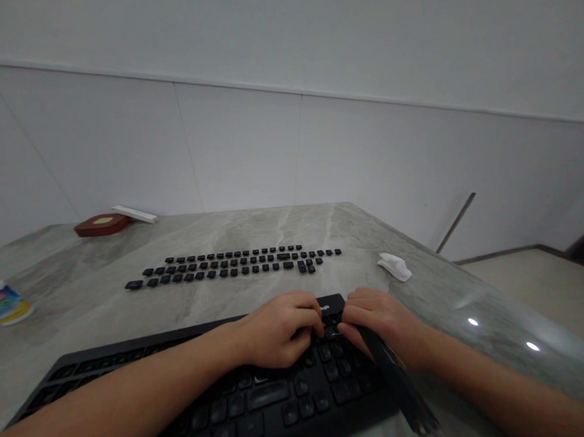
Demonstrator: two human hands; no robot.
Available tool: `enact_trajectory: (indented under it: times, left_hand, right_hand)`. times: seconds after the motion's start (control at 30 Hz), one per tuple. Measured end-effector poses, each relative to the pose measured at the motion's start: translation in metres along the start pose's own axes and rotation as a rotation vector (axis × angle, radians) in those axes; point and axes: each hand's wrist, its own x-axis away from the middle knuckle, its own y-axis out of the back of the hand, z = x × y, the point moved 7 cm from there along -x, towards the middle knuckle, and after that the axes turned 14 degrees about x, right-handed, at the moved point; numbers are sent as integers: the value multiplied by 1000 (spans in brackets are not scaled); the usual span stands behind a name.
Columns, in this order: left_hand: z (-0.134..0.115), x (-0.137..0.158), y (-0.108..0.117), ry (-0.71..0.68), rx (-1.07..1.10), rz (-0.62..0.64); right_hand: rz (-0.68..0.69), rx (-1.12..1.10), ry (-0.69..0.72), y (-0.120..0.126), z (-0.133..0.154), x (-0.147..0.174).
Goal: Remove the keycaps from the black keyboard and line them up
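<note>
A black keyboard [267, 397] lies at an angle on the marble-patterned table in front of me. Its upper left rows show dark sockets without caps, while keys remain in the lower middle and on the right. My left hand [283, 330] bends over the upper right of the keyboard, fingers curled together on the keys; whatever is between the tips is hidden. My right hand [383, 321] is closed around a long dark tool [398, 382], whose far end points down toward me; its kind is unclear. Beyond the keyboard, loose black keycaps [224, 264] stand in three rows.
Crumpled white tissue [395, 266] lies right of the keycaps. A colourful container with a white lid [6, 302] is at the left edge. At the back left, a reddish-brown box [101, 225] sits beside a white strip [136, 214]. The table's right edge [436, 266] drops toward the floor.
</note>
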Motion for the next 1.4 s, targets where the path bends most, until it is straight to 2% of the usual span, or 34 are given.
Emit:
enact_trajectory:
  times: [0.13, 0.33, 0.5, 0.6, 0.73, 0.93, 1.2, 1.4]
  left_hand:
    - [4, 1, 1, -3, -25, -34]
    - [7, 2, 1, -11, -30, -42]
    - [5, 2, 0, -13, -42, -33]
    - [5, 2, -1, -11, -55, -21]
    - [5, 2, 0, -14, -77, -27]
    - [5, 2, -1, -7, -98, -7]
    - [7, 2, -2, -13, -100, -1]
    - [5, 1, -2, -6, -102, -12]
  right_hand:
    - [35, -88, -165, -9, -8, 3]
    - [33, -90, -206, -9, -5, 1]
    - [99, -250, -415, -10, -12, 1]
    - [88, -292, -485, -10, -15, 2]
    - [52, -302, -473, -12, -16, 3]
    - [85, -349, -294, -12, -3, 0]
    - [131, -375, -459, -19, -11, 0]
    - [123, -376, -476, -16, -9, 0]
